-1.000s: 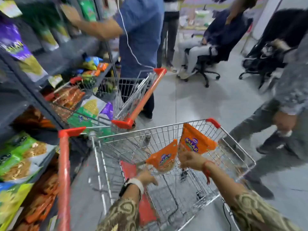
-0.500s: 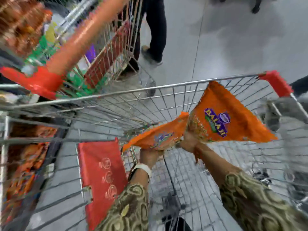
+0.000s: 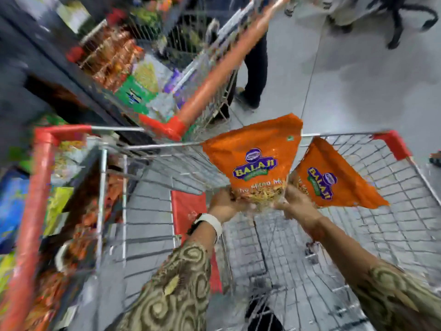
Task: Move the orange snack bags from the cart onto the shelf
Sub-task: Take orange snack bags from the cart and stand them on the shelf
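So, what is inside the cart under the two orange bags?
Under both orange bags the cart shows bare wire mesh; a red flap lies left. The arms hide part.

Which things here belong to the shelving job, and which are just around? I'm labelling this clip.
Job:
- left hand holding an orange bag
- right hand holding a second orange bag
- wire cart
- shelf

Just around:
- second cart of mixed snacks
- bystander's legs
- office chair

Orange snack bags (image 3: 253,151), purple-yellow logo. Silver wire cart (image 3: 393,211), red corners. Olive swirl-patterned sleeves (image 3: 176,283). White wristband (image 3: 211,223). Grey floor (image 3: 358,91).
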Demonstrator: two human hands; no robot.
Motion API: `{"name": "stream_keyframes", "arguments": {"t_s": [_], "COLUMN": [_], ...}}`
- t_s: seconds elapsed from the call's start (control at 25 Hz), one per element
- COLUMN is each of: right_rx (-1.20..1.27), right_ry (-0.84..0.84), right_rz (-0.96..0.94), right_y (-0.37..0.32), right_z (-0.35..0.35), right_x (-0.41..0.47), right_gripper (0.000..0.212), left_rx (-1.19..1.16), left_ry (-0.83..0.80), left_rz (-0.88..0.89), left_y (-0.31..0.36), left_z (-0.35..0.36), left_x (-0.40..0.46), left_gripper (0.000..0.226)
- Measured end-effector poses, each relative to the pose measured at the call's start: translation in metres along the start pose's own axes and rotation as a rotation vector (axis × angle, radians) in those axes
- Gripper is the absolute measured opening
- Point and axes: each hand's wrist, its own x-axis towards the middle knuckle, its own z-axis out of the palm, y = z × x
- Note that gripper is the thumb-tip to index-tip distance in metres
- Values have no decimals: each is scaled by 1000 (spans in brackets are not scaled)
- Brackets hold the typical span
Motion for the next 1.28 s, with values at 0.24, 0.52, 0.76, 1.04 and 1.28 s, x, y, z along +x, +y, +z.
{"name": "stream_keyframes", "arguments": {"t_s": [0.24, 0.52, 0.76, 1.04, 1.28], "right_rx": [87, -68, -165, -165, -238], "right_ry": [18, -227, -573, -910, -1001], "right_rz": [-338, -845, -1118, -1182, -1153], "right_y": [-131, -329, -453, -506, -515], "right_z": [15, 140, 385, 691, 903], "right_x": [-98, -167, -213, -270, -279], "right_gripper": [51, 50, 48, 39, 51], "left_rx": [219, -14, -160, -192, -252], "left_ry": [71, 616, 1176, 1522, 1546], "left_rz": [378, 555, 522, 441, 333], "left_y": [102, 142, 68, -72, -196], "left_z": [-91, -250, -411, -579, -734], "left_x": [-128, -331, -501, -637, -684], "left_gripper": [76, 39, 47, 34, 36]}}
